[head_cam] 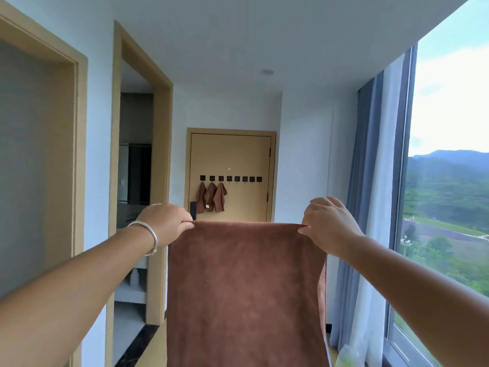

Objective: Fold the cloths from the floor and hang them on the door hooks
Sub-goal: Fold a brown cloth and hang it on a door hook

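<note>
Both arms are out in front, and the brown cloth [246, 287] hangs between them, held up at chest height in the hallway, well short of the door [246, 154] at the far end. The left hand [165, 221] pinches the top left corner, fingers [185, 224] curled tight over the edge; the right hand [328, 223] pinches the top right corner between thumb and forefinger, the other fingers lifted loosely above. The top edge runs nearly straight between the two grips, and the rest drops in one flat sheet out of the bottom of the view, so its lower edge cannot be seen. It looks soft and limp, a plush towel-like fabric with no stiffness of its own: it hangs only because both corners are held, and it would likely slump the instant one corner is let go. It seems light, since two fingertip pinches carry it without strain, and the nap looks grippy, not slick. A second layer peeks out along the right side, suggesting it may already be doubled once. Corners are the place to hold it; for the next fold, bringing one corner across to meet the other should keep the edges true. Down on the door, a row of dark hooks [230, 178] waits, with three hung cloths [211, 197] on the leftmost ones and the hooks to their right free. Hooking this one will probably want a bunched corner or a folded edge, as a flat sheet would slide off.
</note>
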`<state>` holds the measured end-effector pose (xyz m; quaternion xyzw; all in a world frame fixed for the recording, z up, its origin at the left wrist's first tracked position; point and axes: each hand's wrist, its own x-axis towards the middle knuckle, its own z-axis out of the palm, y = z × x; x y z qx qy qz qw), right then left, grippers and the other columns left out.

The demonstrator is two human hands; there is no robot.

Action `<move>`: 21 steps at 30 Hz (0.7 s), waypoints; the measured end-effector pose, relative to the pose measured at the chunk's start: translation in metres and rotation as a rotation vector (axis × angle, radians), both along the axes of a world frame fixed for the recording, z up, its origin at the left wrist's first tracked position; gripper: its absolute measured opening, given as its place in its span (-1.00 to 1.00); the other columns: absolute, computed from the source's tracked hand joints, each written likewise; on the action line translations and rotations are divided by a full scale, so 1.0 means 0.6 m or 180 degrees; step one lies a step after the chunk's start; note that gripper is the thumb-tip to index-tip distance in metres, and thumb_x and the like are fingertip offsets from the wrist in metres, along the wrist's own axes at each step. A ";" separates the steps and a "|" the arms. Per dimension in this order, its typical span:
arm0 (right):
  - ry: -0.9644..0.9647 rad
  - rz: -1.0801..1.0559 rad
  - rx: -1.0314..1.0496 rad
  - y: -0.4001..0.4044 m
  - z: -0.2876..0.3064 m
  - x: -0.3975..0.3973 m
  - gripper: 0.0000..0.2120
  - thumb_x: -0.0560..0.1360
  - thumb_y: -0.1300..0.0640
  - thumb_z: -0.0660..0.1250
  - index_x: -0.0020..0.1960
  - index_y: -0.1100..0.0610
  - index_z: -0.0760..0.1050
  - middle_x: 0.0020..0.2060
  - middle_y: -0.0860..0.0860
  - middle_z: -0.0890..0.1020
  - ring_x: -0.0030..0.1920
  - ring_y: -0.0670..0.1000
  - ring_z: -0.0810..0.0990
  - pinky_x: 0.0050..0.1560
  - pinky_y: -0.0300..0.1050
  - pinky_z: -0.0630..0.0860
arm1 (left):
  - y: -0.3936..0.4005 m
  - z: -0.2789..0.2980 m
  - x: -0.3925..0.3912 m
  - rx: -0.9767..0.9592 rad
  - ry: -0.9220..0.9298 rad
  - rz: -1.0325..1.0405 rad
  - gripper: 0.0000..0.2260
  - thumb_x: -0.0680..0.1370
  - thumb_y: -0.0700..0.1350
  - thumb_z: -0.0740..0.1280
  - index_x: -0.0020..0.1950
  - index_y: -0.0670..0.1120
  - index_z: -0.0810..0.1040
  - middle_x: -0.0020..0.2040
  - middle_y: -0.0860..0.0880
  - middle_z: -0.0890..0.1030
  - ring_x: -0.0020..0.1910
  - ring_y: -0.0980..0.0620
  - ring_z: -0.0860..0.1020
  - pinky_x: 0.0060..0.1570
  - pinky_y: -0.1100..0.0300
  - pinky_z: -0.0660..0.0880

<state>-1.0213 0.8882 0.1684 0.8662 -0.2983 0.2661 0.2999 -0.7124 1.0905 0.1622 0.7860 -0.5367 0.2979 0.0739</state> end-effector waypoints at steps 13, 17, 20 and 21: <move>-0.0113 -0.0036 0.0052 -0.050 -0.006 0.098 -0.69 0.56 -0.22 0.17 0.10 -0.12 0.61 0.16 -0.17 0.57 0.31 -0.08 0.37 0.40 -0.03 0.17 | -0.052 -0.025 0.085 -0.0295 -0.0136 0.0300 -0.69 0.65 0.09 0.07 -0.07 0.12 0.59 -0.11 0.16 0.60 -0.09 0.10 0.46 0.16 0.09 0.36; -0.0115 -0.0039 0.0184 -0.111 -0.021 0.143 -0.66 0.56 -0.22 0.17 0.09 -0.08 0.61 0.16 -0.16 0.57 0.31 -0.09 0.36 0.42 -0.04 0.14 | -0.106 -0.033 0.122 -0.0145 -0.0070 0.0299 -0.69 0.65 0.09 0.06 -0.06 0.13 0.59 -0.09 0.17 0.59 -0.08 0.12 0.45 0.20 0.08 0.33; -0.0105 -0.0048 0.0210 -0.174 -0.024 0.178 -0.65 0.56 -0.23 0.17 0.12 -0.06 0.59 0.20 -0.14 0.55 0.37 -0.08 0.32 0.48 0.01 0.02 | -0.164 -0.033 0.154 -0.0025 -0.0008 0.0272 -0.71 0.65 0.08 0.07 -0.03 0.15 0.59 -0.05 0.18 0.59 0.01 0.11 0.46 0.27 0.05 0.30; -0.0106 -0.0063 0.0218 -0.199 -0.022 0.189 -0.64 0.56 -0.23 0.16 0.14 -0.06 0.58 0.22 -0.14 0.54 0.39 -0.08 0.29 0.49 0.04 -0.04 | -0.187 -0.032 0.166 0.0030 0.0008 0.0280 -0.71 0.65 0.08 0.07 -0.02 0.15 0.58 -0.03 0.17 0.58 0.07 0.10 0.46 0.31 0.03 0.27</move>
